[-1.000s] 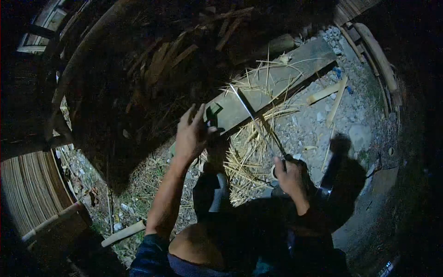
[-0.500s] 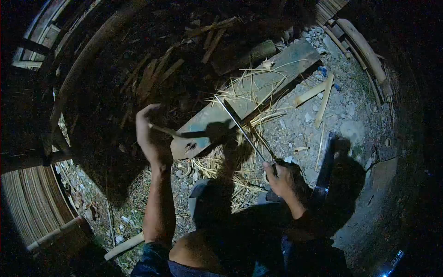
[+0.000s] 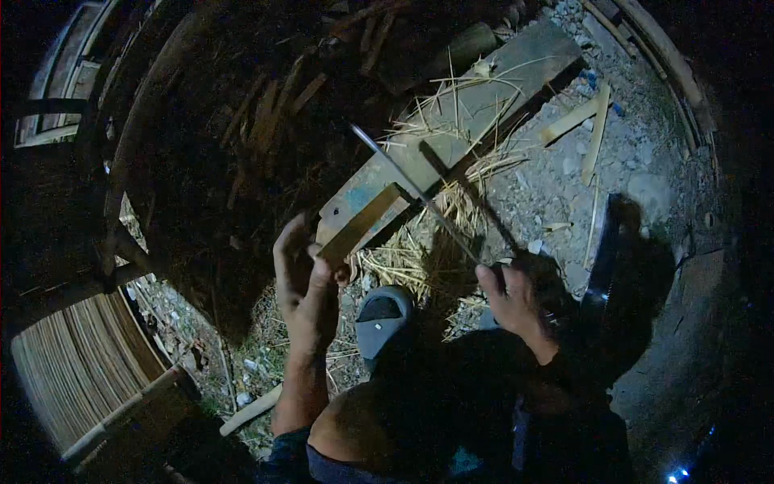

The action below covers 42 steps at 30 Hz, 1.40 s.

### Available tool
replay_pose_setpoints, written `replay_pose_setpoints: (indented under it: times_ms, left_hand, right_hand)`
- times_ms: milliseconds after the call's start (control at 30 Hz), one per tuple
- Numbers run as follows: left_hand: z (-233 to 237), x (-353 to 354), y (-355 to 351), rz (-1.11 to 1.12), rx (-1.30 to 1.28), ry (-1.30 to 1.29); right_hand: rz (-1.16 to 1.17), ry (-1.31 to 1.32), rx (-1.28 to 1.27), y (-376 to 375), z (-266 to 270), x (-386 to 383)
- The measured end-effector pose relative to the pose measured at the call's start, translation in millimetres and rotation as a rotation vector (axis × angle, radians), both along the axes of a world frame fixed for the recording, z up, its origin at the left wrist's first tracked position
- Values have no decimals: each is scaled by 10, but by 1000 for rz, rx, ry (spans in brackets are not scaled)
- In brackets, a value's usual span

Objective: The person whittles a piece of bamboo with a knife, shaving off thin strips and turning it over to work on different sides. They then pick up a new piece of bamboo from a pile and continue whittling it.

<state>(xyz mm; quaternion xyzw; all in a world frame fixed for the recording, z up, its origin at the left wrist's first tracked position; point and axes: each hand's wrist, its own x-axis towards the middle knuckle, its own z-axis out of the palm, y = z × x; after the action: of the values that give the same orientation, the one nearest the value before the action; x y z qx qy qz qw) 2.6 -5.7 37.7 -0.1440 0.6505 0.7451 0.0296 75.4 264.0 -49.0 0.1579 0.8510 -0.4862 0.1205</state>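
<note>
**Held by the ends, lengths left free**

The plank [image 3: 504,77] lies on the ground [image 3: 556,202], beyond both sets of fingers and slanting away to the right, perhaps to give a firm, low surface. The long blade [image 3: 380,152] runs forward and leftward from the right hand [image 3: 513,302], whose fingers are closed around its near end, seemingly to keep the full length clear. Its shadow falls apart from it on the plank, suggesting it is raised. The wooden strip [image 3: 363,219] points forward from the left hand [image 3: 310,286]; thumb and fingers pinch its near end, probably so the far end stays exposed. That end sits just beside the blade; whether they touch, I cannot tell. Thin slivers [image 3: 455,113] scatter ahead of the fingers, across the plank.
</note>
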Motion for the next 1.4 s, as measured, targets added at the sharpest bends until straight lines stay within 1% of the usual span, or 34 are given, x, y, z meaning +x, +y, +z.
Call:
replay_pose_setpoints:
  times_ms: [67,100,133,167,200,233,300,333,367,433,467,500,533,600,667,733,767,800,833,867,900,933,1000,1033,1067,1133,1167,1200,1267,1300,1333,1400]
  left_hand:
    - [-20,138,-86,56,46,-53]
    - [-68,190,-103,51,40,-57]
    - [-134,241,-114,94,98,-43]
    - [-159,254,-101,137,156,-29]
    - [-154,262,-78,132,151,-35]
    - [-126,264,-34,149,212,-49]
    - [-142,275,17,184,325,-70]
    - [-159,269,8,182,323,-75]
    - [-176,264,-4,187,337,-64]
    - [-246,302,-80,198,350,-57]
    - [-274,318,-161,168,294,-42]
    - [-300,322,-207,135,238,-29]
    - [-323,346,-204,131,237,-38]
    - [-204,289,-40,222,330,-92]
    - [-191,254,15,257,294,-82]
    - [-216,229,1,291,253,-67]
    - [-250,241,-33,233,276,-39]
    - [-272,266,-43,175,303,-19]
    - [-267,265,-16,177,306,-31]
    - [-216,245,27,259,160,-95]
    - [-192,221,62,334,13,-151]
    - [-207,233,33,329,18,-152]
    - [-310,264,-107,276,176,-62]
    - [-359,275,-106,314,237,-1]
    - [-353,295,-95,311,241,-13]
    - [-295,288,-53,281,317,-47]
    - [-310,313,-109,271,396,-66]
    - [-337,319,-130,266,401,-62]
    - [-368,309,-158,318,456,-42]
    - [-353,306,-155,318,456,-38]
    - [-327,316,-147,307,426,-49]
    - [-315,298,-127,293,401,-59]
  right_hand:
    - [205,-112,91,-78,118,-29]
    - [240,68,-1,-162,236,-102]
    - [234,65,-7,-222,299,-149]
    - [286,145,-48,-272,342,-187]
    - [336,226,-89,-298,353,-192]
    - [369,314,13,-326,243,-150]
    - [403,252,-18,-356,258,-214]
    - [440,195,-49,-370,260,-251]
    - [440,191,-51,-377,219,-260]
    - [438,212,76,-384,120,-259]
    - [437,210,75,-390,153,-264]
    - [413,237,22,-403,216,-273]
    - [389,259,-32,-412,246,-264]
    - [417,228,-4,-347,127,-264]
    - [445,209,28,-313,97,-335]
    - [327,215,142,-333,119,-422]
    - [414,135,319,-317,110,-327]
    - [417,118,316,-323,95,-295]
    - [388,207,164,-322,87,-301]
    - [352,293,12,-307,87,-303]
    - [412,93,104,-230,3,-348]
    - [407,91,109,-203,-71,-408]
    - [364,-10,148,-173,-190,-503]
    - [367,-37,218,-209,-96,-485]
    - [364,-49,221,-200,-85,-422]
    - [440,271,91,-174,-71,-374]
    - [420,156,108,-196,-144,-403]
    - [417,160,113,-175,-249,-469]
    - [346,29,170,-143,-389,-590]
    - [401,88,226,-121,-321,-569]
    - [402,84,227,-121,-269,-515]
    - [369,310,35,-112,-212,-456]
